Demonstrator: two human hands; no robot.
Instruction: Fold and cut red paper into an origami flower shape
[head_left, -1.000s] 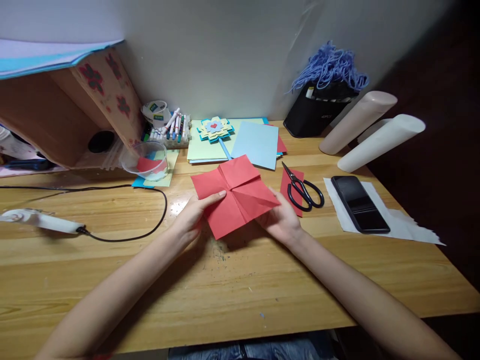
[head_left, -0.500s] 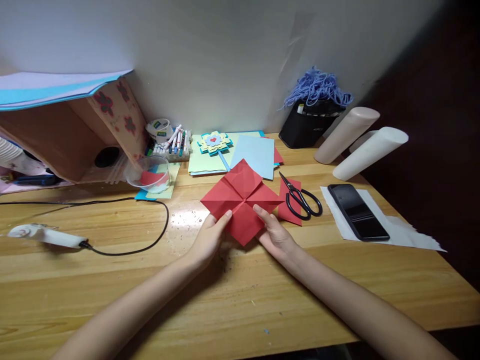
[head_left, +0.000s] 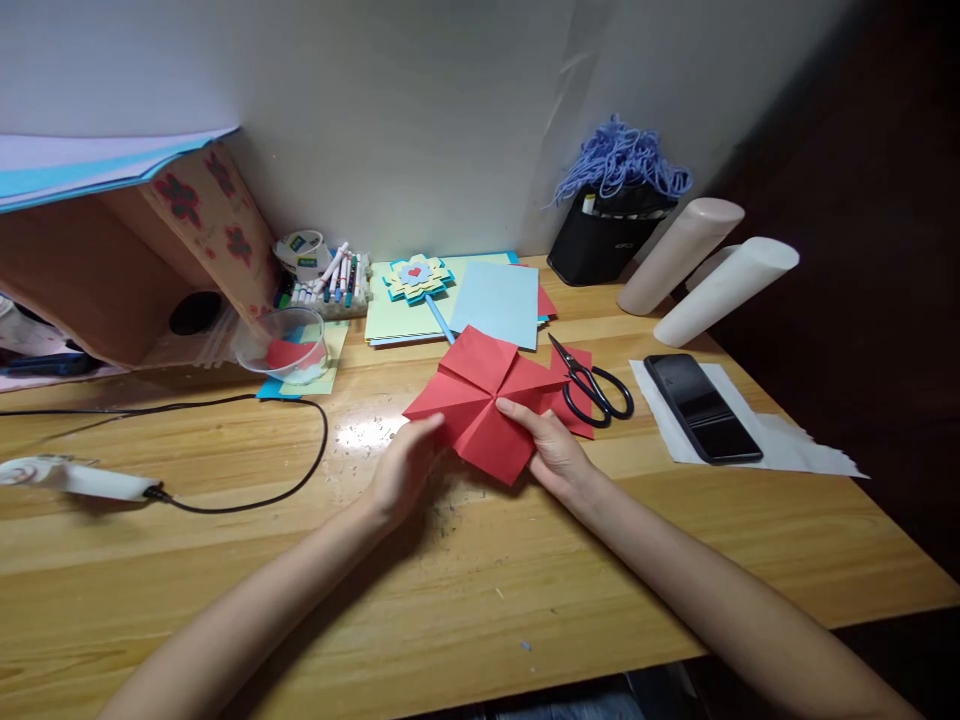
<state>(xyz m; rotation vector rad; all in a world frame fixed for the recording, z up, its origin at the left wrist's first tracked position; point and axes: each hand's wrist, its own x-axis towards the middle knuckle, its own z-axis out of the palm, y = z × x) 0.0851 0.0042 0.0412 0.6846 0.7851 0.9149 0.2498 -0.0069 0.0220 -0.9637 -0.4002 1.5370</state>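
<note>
A red sheet of folded paper (head_left: 487,440), creased from its centre into petal-like flaps, is held above the wooden table. My right hand (head_left: 559,450) pinches its lower right side, thumb on top near the middle and the other fingers mostly underneath. At the lower left edge is my left hand (head_left: 409,465), its thumb tip against the paper's left flap; its other fingers are largely hidden below. Just right of the paper, black-handled scissors (head_left: 600,390) lie with blades parted on another red paper piece (head_left: 581,425).
Coloured paper sheets (head_left: 495,300) and a layered paper flower (head_left: 418,277) lie behind. Left are a clear bowl (head_left: 300,365), markers (head_left: 341,280), a cardboard box (head_left: 217,220) and a corded white glue gun (head_left: 97,480). Right are a phone (head_left: 703,408), white bottles (head_left: 727,290) and a black holder (head_left: 607,240).
The red paper has turned a little counterclockwise, its lower corner swinging right. My left thumb has slid from its face to the edge. The whole view has shifted slightly.
</note>
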